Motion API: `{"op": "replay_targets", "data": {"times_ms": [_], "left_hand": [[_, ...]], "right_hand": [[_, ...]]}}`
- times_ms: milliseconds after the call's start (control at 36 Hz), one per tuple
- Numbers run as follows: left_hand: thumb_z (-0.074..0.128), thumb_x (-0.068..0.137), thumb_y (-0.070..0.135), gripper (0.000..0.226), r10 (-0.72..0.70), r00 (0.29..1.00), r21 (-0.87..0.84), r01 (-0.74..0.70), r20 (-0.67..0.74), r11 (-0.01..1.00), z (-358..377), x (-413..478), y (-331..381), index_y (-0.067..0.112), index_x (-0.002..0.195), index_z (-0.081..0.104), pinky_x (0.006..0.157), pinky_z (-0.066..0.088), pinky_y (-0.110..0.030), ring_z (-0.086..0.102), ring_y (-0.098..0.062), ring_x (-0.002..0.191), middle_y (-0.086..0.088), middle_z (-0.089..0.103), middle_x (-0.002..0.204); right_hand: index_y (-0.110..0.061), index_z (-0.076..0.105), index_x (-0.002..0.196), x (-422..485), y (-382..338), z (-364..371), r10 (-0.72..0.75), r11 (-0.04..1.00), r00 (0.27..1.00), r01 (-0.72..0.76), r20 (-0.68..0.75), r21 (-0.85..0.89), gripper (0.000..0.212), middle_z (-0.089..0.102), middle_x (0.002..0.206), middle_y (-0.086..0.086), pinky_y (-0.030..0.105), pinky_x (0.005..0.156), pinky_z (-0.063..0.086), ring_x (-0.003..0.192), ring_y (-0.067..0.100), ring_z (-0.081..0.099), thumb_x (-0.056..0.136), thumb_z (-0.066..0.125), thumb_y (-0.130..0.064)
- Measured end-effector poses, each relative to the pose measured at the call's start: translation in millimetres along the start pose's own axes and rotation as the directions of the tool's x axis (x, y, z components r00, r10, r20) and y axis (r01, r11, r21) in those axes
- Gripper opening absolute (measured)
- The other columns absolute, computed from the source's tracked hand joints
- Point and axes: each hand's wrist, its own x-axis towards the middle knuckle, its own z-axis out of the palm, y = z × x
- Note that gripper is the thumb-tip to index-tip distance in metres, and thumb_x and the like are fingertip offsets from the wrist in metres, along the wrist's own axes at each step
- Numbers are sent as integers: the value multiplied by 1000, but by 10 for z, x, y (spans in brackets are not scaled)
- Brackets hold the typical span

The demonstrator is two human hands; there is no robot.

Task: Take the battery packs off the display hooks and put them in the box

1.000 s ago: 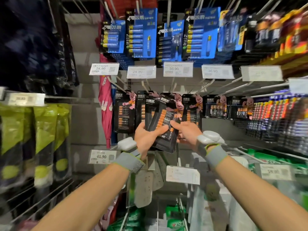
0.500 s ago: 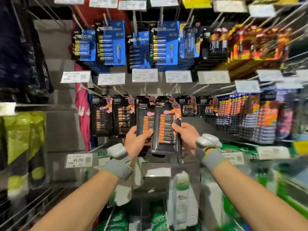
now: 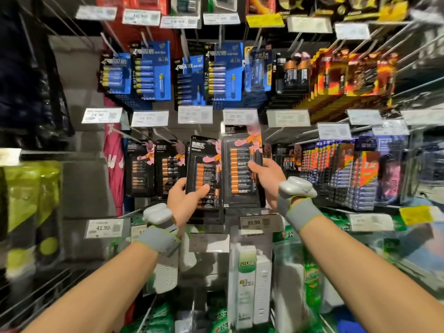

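Two black battery packs with copper-topped cells and a pink bunny print are held up in front of the display hooks. My left hand (image 3: 183, 204) grips the lower edge of the left battery pack (image 3: 203, 169), thumb across its front. My right hand (image 3: 268, 177) grips the right side of the right battery pack (image 3: 240, 169), which sits slightly higher. More packs of the same kind (image 3: 140, 168) hang on hooks behind, to the left. The box is not in view.
Blue battery packs (image 3: 153, 70) hang on the row above, orange and black packs (image 3: 346, 73) to the upper right. Price tags (image 3: 195, 114) stick out on hook ends. White power strips (image 3: 248, 282) hang below; dense packs (image 3: 341, 171) fill the right.
The two packs, overlapping and tilted a second ago, are now apart and upright, one in each hand. The view has tilted up and shifted right along the display.
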Motion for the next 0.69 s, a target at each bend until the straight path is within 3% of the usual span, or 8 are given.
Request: {"op": "replay_targets", "data": {"times_ms": [194,389,556,694], "left_hand": [[73,87,13,23,-24,1000,18,24,-9,1000,25,87,-21,12,107,62,86,49,-32,65,-15,88,0,69,95],[73,86,15,16,-65,998,41,65,-9,997,17,226,-161,19,98,62,93,51,-39,64,-17,91,1,69,95],[73,85,14,14,-95,995,4,96,-25,995,30,348,-161,19,92,62,97,51,-47,64,-22,90,-2,70,93],[73,85,16,16,-112,994,10,112,-15,994,78,457,-190,23,92,62,99,50,-47,66,-24,100,-2,71,99]], "right_hand": [[-11,57,119,179,13,107,40,999,999,-40,-13,-7,35,64,113,11,50,98,46,105,31,60,91,60,-32],[-14,55,125,193,87,138,51,999,999,-51,4,-7,38,63,117,7,48,99,46,108,28,59,92,59,-32],[-14,60,116,229,167,140,21,1000,1000,-21,-18,-9,36,67,110,6,49,97,48,103,28,62,86,62,-34],[-13,60,113,278,214,148,3,1000,1000,-3,-23,-3,28,67,108,7,49,96,48,102,29,63,90,61,-28]]}}
